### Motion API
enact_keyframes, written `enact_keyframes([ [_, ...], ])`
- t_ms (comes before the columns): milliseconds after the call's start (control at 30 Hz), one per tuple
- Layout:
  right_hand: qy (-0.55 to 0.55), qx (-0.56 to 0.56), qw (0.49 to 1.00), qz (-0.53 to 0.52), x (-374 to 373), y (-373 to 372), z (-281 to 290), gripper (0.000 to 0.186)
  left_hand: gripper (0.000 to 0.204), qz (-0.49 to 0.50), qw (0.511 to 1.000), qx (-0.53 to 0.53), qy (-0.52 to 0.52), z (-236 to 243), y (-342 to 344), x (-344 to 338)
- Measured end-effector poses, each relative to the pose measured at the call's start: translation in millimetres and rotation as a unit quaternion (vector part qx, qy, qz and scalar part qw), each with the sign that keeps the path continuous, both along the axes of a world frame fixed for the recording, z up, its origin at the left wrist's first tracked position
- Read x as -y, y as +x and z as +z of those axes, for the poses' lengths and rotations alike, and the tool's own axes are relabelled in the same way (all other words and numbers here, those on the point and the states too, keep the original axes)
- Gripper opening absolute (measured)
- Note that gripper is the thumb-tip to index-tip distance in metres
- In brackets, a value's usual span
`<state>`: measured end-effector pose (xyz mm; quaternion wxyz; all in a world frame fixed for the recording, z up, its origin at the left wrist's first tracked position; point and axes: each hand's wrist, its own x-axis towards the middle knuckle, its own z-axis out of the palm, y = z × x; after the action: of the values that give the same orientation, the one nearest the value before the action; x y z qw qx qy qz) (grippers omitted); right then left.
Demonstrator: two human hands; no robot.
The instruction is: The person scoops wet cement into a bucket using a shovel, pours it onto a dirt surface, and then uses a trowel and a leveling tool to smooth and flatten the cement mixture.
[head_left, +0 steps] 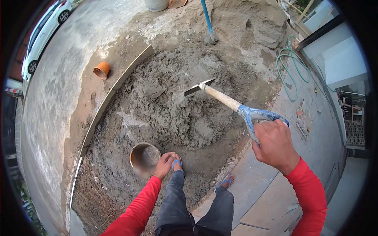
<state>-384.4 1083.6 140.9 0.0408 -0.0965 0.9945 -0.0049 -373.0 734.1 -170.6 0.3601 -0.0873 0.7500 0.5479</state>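
My right hand [275, 145] is shut on the blue D-grip of a shovel [219, 95]. Its pale wooden shaft runs up and left to the metal blade, edge-on in a heap of wet grey mortar [201, 122]. My left hand [165, 164] hangs over my sandalled left foot with curled fingertips pressed together; whether anything is between them cannot be made out. Just left of that hand, a round bucket [142, 148] with grey residue stands on the mixing area.
A long board [118, 85] borders the mortar on the left, beside an orange pot [101, 70]. Behind are a sand pile [260, 23], a blue-handled shovel [205, 15] and a pail [156, 4]. A hose [293, 78] lies on the right paving. A white car [43, 43] stands far left.
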Motion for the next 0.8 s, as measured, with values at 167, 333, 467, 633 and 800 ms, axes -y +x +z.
enact_keyframes([
  [167, -0.311, 0.027, 0.906, -0.285, -64.3, 144.6, 27.2, 0.023, 0.085, 0.116, 0.828, 0.311, 0.453, 24.7, 2.9, -219.2],
  [333, -0.651, -0.053, 0.567, -0.502, -95.4, 339.2, -106.6, 0.032, 0.041, 0.371, 0.692, 0.322, 0.529, -69.4, 56.6, -290.2],
  [467, -0.660, -0.078, 0.416, -0.621, -91.7, 484.7, -157.1, 0.033, 0.022, 0.372, 0.739, 0.475, 0.299, -115.3, 216.2, -348.2],
  [633, -0.327, 0.130, 0.676, -0.647, -101.2, 677.6, -179.8, 0.016, 0.021, 0.322, 0.753, 0.553, 0.154, -170.7, 369.1, -384.5],
  [800, -0.483, -0.045, 0.275, -0.830, -77.7, 555.8, -226.0, 0.024, 0.020, 0.316, 0.778, 0.538, 0.077, -247.6, 383.4, -360.7],
])
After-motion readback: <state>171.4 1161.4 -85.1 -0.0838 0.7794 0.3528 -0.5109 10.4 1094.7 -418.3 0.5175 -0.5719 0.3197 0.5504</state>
